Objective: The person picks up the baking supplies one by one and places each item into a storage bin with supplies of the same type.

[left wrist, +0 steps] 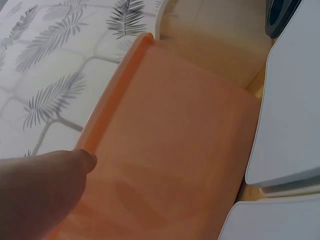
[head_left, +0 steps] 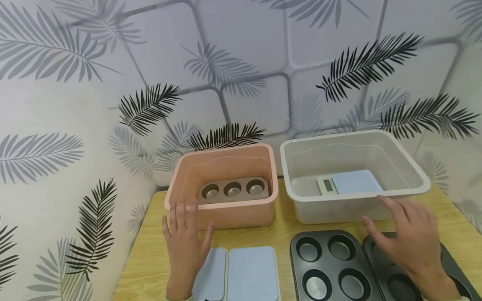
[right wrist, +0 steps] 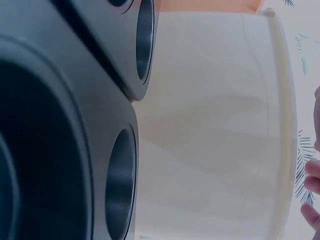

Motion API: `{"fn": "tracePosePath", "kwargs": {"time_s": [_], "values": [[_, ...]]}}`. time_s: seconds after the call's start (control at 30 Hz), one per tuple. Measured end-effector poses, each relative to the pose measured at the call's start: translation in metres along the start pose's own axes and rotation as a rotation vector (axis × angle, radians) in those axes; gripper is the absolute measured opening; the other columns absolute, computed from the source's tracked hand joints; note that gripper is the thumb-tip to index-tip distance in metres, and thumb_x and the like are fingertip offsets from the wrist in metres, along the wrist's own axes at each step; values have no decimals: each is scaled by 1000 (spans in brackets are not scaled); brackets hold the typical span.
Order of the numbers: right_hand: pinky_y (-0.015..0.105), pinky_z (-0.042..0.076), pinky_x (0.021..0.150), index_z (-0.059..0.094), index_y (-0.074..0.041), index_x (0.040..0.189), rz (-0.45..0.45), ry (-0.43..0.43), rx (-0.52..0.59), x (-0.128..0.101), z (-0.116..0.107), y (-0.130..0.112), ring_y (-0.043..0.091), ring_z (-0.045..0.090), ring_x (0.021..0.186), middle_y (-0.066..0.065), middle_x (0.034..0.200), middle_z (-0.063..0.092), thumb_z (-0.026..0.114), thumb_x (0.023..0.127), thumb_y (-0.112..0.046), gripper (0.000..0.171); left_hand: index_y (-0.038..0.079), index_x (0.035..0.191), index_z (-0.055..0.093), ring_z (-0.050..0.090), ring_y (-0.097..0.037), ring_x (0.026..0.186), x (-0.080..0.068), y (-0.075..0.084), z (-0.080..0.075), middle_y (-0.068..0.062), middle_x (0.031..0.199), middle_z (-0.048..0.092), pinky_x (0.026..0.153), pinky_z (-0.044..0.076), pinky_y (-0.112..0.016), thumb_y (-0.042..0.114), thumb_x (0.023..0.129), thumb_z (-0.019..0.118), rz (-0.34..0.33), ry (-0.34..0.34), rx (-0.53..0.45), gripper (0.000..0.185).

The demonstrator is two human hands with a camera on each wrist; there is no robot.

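My left hand (head_left: 186, 242) is at the front left of a pink plastic bin (head_left: 241, 215), fingers spread and straight, overlapping its rim. In the left wrist view, the thumb (left wrist: 85, 160) lies right at that rim. Inside the pink bin sits a brown muffin pan (head_left: 221, 197) with three cups showing. My right hand (head_left: 410, 238) hovers with relaxed fingers before a white plastic bin (head_left: 339, 211), holding nothing. Its fingertips (right wrist: 313, 175) show at the edge of the right wrist view. A kitchen scale with a pale blue top (head_left: 355, 182) lies in the white bin.
Two pale blue-topped flat slabs, the left (head_left: 212, 269) and the right (head_left: 252, 271), lie side by side on the wooden table (head_left: 144, 259). Two dark muffin tins, one (head_left: 329, 265) beside the other (head_left: 385, 269), stand before the white bin. A leaf-patterned wall (head_left: 241, 108) rises behind.
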State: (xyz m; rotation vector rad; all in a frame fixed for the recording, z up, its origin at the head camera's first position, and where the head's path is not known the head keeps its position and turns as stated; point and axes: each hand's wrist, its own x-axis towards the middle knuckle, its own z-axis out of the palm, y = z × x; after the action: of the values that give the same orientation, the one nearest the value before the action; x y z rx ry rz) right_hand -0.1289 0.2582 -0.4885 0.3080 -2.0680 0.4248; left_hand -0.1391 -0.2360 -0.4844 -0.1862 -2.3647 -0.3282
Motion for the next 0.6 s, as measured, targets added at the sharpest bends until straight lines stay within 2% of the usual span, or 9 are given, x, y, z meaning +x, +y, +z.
{"fn": "tracePosePath", "kwargs": {"time_s": [0.07,0.17,0.23,0.33,0.43,0.53,0.6], "values": [[62,44,72,76,3,106,-6,2,-22,-3,-4,1,49,63,86,24,90,71,49,105,-67,76,5,156,54,38,-53,156,-1,-6,2,-27,167,45,117,29,-83,36,92,76,-16,37,-41,74],[59,46,66,76,1,94,-11,-60,-62,-8,-12,3,43,65,77,18,81,72,45,108,-62,71,2,153,55,38,-56,154,-1,-15,7,-31,167,44,114,31,-84,30,91,78,-64,109,-112,71],[57,50,63,75,-2,91,-7,-120,-87,-12,-18,5,39,66,73,15,77,71,41,110,-61,71,1,151,56,38,-58,154,-1,-19,10,-33,166,43,113,32,-85,29,92,78,-104,148,-143,69],[58,53,61,76,-4,90,28,-200,-110,-22,-26,10,38,68,72,14,80,73,35,109,-63,73,1,153,54,38,-60,152,-2,-23,15,-36,163,42,113,33,-85,32,94,77,-154,170,-160,70],[61,56,64,76,-5,92,111,-286,-126,-35,-35,14,40,69,75,16,84,75,58,103,-52,51,2,154,54,40,-62,149,-4,-25,19,-40,159,44,112,34,-85,32,94,78,-170,177,-163,71],[62,57,67,76,-5,96,173,-352,-130,-48,-41,19,42,69,78,17,89,76,78,87,-27,24,1,151,56,44,-62,145,-5,-27,23,-41,155,48,109,37,-85,29,92,81,-182,194,-162,70],[51,57,66,76,-6,95,187,-359,-116,-53,-43,25,42,69,78,16,88,75,83,80,-16,20,0,148,57,47,-62,143,-6,-29,23,-40,152,51,108,38,-83,27,92,82,-190,207,-160,68]]}}
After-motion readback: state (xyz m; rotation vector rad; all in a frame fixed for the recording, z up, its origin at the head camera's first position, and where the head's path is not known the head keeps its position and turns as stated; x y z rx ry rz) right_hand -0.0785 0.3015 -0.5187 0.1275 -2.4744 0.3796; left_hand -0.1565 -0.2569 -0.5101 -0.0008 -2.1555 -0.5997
